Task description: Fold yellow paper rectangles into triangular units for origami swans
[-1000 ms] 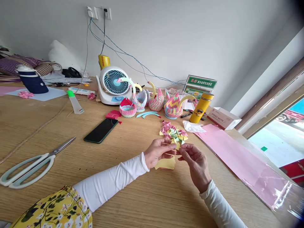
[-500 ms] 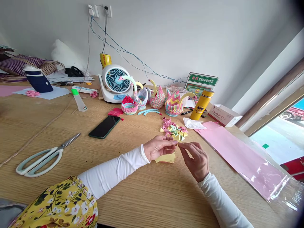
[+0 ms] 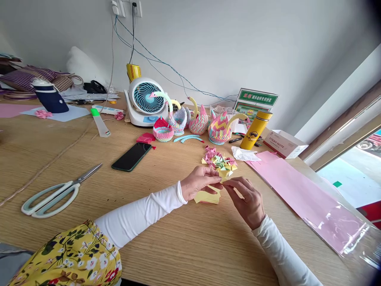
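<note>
Between my two hands is a small yellow paper piece point(image 3: 224, 180), partly hidden by the fingers. My left hand point(image 3: 200, 183) pinches it from the left, thumb on top. The fingertips of my right hand point(image 3: 245, 200) are closed on its right side. Below my left hand lies a stack of yellow paper slips point(image 3: 207, 197) on the wooden table point(image 3: 178, 242). Just beyond the hands sits a pile of folded paper pieces point(image 3: 218, 159) in pink, yellow and green.
Scissors point(image 3: 61, 194) and a phone point(image 3: 131, 157) lie to the left. Folded paper swans point(image 3: 219, 128) stand at the back beside a fan point(image 3: 146, 99). A yellow bottle point(image 3: 255, 131), a sticky note box point(image 3: 284, 143) and pink paper sheets point(image 3: 303, 194) are on the right.
Both hands stay close together on the yellow paper, with the fingertips slightly shifted and more of the paper showing. The whole view has tilted slightly.
</note>
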Demonstrator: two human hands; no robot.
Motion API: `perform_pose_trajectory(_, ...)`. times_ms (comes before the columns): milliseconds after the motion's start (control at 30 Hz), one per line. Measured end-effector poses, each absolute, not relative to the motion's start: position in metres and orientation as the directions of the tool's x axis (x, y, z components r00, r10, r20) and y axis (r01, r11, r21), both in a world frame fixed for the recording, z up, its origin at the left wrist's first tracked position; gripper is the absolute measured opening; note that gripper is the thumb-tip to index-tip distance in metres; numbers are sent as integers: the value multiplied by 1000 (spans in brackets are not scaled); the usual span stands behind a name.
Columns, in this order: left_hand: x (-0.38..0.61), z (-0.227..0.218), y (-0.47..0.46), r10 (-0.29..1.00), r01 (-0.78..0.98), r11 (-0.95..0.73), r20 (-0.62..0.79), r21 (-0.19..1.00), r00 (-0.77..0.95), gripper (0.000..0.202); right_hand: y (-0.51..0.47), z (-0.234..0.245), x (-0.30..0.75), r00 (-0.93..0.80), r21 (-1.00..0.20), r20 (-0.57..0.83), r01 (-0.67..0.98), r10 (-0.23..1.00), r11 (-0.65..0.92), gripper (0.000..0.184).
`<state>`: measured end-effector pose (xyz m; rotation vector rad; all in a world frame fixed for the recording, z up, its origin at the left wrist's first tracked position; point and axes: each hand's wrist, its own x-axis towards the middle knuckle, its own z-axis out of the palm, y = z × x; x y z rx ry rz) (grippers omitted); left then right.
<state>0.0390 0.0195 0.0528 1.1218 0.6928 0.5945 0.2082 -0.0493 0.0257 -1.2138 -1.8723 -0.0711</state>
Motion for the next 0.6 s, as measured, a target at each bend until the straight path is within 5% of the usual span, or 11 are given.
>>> perform_pose_trajectory(600, 36, 61, 19, 719, -27, 284, -194, 958, 667, 31, -47, 29, 204, -4, -694, 542, 562, 840, 450, 10)
